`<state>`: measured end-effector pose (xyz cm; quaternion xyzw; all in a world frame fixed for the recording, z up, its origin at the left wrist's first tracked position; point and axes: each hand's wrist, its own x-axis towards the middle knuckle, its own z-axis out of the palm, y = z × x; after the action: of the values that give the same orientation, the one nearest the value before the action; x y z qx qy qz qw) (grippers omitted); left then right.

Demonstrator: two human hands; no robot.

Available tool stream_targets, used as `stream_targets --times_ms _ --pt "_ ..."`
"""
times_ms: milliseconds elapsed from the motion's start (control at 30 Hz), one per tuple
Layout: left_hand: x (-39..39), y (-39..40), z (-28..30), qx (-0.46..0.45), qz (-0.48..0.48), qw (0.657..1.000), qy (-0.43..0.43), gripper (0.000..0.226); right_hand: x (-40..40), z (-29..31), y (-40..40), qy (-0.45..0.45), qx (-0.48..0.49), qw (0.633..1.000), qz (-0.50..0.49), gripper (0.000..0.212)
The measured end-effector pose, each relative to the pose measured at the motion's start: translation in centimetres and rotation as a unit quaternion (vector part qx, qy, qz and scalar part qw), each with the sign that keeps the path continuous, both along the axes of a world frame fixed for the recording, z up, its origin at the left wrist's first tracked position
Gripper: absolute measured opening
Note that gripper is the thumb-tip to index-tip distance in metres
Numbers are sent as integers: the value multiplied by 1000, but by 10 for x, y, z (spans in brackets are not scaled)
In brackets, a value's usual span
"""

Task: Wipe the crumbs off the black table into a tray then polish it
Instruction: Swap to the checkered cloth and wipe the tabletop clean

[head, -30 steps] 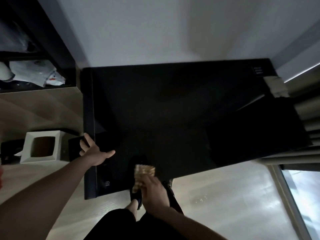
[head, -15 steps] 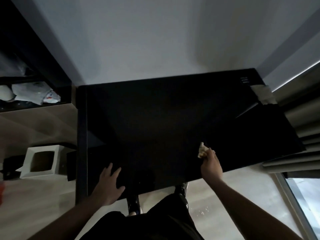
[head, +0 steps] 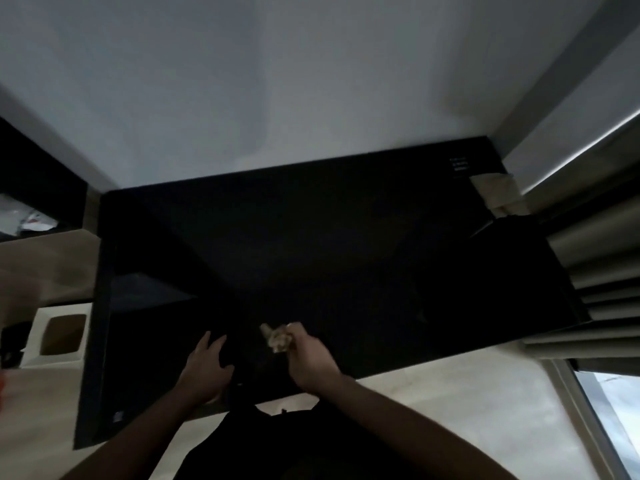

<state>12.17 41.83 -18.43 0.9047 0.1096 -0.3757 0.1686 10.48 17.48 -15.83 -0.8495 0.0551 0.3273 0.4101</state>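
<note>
Where the black surface point(head: 346, 258) meets a pale wall, its far right corner carries a folded beige cloth point(head: 495, 194). At the near edge, the left hand point(head: 204, 370) lies flat and released, while the right hand point(head: 311, 362) is clenched on a crumpled rag point(head: 277, 337). A white box point(head: 59, 336) stands on the pale floor off the left edge; pleated curtains hang right.

Black glossy table point(head: 329, 258), rectangular, far edge against the wall. Pale folded cloth point(head: 498, 192) at far right corner, small white printed label point(head: 459, 166) just beside it. Left hand point(head: 207, 367) flat on near edge. Right hand point(head: 311, 362) pressing crumpled tan cloth point(head: 277, 337) onto surface near the front.
</note>
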Motion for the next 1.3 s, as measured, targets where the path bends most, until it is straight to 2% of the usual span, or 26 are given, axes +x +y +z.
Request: stream_targets --times_ms 100,233,300,400,467,633,700,833,933,1067,1300 --pt "15 -49 4 -13 -11 1000 -5 81 19 7 -109 -67 -40 989 -122 32" --pt "27 -100 -1 -8 -31 999 26 90 27 -4 -272 -104 -166 955 -221 41" --pt "29 -122 -3 23 -54 996 61 91 24 -14 -338 -103 -214 942 -239 44" --pt "29 -139 -3 55 -85 990 101 99 10 -28 -393 -50 -258 939 -222 64" --pt "30 -138 -4 61 -102 987 110 101 -5 -41 -387 -30 -264 940 -212 75" --pt "38 -126 0 56 -121 983 128 99 -30 -71 -291 -114 -220 951 -185 86" --pt "39 -126 2 51 -123 982 132 97 -32 -76 -245 -117 -176 966 -147 83" --pt "37 -133 10 47 -130 980 144 96 -29 -48 -156 -36 -78 995 -52 68" --pt "35 -136 10 42 -129 981 139 98 -30 -33 -121 -9 -38 999 -28 62" --pt "24 -135 6 30 -124 985 115 103 -32 -21 -149 -43 -65 987 -143 61" --pt "7 -121 1 35 -136 988 69 109 -31 1 -283 -129 -148 934 -300 65"
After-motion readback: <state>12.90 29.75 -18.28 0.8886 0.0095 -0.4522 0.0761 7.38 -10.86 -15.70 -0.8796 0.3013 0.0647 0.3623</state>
